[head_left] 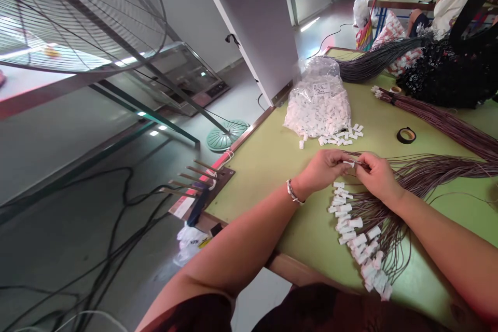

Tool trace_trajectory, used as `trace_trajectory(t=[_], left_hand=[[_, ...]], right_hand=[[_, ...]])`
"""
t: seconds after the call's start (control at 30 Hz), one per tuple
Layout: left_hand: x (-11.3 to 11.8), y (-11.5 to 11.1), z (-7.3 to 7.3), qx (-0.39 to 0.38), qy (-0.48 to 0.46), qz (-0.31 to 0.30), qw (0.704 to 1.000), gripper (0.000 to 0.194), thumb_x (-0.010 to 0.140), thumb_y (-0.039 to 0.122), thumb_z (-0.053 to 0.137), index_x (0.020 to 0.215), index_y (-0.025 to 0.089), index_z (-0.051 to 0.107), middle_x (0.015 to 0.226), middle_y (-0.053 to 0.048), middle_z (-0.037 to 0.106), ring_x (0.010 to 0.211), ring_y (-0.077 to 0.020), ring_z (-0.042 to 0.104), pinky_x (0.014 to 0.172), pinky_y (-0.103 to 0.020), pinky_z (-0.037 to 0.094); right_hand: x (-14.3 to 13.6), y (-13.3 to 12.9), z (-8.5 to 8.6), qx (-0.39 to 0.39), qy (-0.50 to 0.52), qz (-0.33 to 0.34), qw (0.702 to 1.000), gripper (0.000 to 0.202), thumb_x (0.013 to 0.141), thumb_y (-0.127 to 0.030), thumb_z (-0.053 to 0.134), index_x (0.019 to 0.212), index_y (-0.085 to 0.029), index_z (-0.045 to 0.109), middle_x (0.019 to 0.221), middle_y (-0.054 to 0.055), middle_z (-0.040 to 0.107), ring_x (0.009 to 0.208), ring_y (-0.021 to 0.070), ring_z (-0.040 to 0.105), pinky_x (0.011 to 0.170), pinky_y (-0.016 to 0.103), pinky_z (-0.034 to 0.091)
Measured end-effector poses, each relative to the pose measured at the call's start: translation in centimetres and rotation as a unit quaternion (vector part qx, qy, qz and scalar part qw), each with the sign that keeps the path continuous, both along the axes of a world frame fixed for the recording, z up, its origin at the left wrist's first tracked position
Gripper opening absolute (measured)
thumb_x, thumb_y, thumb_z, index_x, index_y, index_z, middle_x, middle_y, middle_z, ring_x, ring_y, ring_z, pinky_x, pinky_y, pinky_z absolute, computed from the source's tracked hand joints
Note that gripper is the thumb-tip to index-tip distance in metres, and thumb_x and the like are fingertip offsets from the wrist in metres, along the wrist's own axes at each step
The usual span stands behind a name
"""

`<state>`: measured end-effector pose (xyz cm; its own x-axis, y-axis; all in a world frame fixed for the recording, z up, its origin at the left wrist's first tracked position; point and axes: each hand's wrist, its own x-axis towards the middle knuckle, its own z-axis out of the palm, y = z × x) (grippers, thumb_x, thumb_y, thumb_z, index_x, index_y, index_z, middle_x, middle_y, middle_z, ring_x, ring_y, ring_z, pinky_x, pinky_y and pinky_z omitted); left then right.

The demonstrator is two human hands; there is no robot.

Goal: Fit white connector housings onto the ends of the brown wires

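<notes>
Over the green table, my left hand pinches a small white connector. My right hand is closed on a thin brown wire right beside it, and the two hands almost touch. Below them lies a bundle of brown wires whose ends carry several white connectors, fanned toward the table's front edge. Behind my hands stands a clear plastic bag full of white connectors, with loose ones spilled at its mouth.
A black tape roll lies right of the bag. Further back are another brown wire bundle, dark cables and a black pile. A pegged rack sits at the left edge, a fan beyond. A person sits far behind.
</notes>
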<state>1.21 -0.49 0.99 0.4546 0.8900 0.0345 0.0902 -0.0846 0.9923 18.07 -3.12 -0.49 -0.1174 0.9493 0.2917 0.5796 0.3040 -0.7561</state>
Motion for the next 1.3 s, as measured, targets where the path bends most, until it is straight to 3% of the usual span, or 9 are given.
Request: trace_trajectory(t=[0.17,0.37,0.87,1.3], left_hand=[[0.2,0.4,-0.6,-0.081,-0.032,0.012,0.996,0.013,0.073,0.014,0.066,0.085,0.011,0.071,0.059,-0.001,0.064,0.054,-0.0084,0.058,0.057,-0.022,0.051],[0.0,0.8,-1.2,-0.114,-0.067,0.013,0.991,0.015,0.068,0.018,0.072,0.081,0.010,0.070,0.059,-0.002,0.066,0.053,-0.0081,0.059,0.057,-0.021,0.051],[1.3,0.1,-1.0,-0.097,-0.047,0.023,0.994,0.008,0.071,0.011,0.066,0.077,0.011,0.070,0.052,0.001,0.061,0.049,-0.0067,0.054,0.054,-0.020,0.049],[-0.1,1.0,-1.0,-0.084,-0.028,0.003,0.996,0.013,0.072,0.016,0.066,0.083,0.012,0.072,0.057,-0.001,0.064,0.053,-0.0087,0.057,0.055,-0.022,0.050]], right_hand=[[0.2,0.1,-0.1,-0.035,0.037,-0.018,0.999,0.013,0.072,-0.026,0.052,0.061,-0.018,0.053,0.052,-0.004,0.046,0.050,0.0096,0.038,0.049,0.023,0.032],[0.1,0.2,0.0,-0.025,0.016,-0.037,0.999,0.012,0.068,-0.024,0.052,0.057,-0.019,0.050,0.051,-0.004,0.046,0.050,0.0096,0.038,0.050,0.023,0.032],[-0.4,0.2,-0.4,0.016,-0.053,-0.053,0.997,0.010,0.066,-0.019,0.050,0.057,-0.020,0.048,0.051,-0.002,0.052,0.048,0.0109,0.041,0.051,0.024,0.033],[0.2,0.7,0.0,-0.074,0.067,-0.015,0.995,0.018,0.067,-0.027,0.053,0.053,-0.018,0.047,0.050,-0.004,0.043,0.049,0.0087,0.037,0.046,0.022,0.030]])
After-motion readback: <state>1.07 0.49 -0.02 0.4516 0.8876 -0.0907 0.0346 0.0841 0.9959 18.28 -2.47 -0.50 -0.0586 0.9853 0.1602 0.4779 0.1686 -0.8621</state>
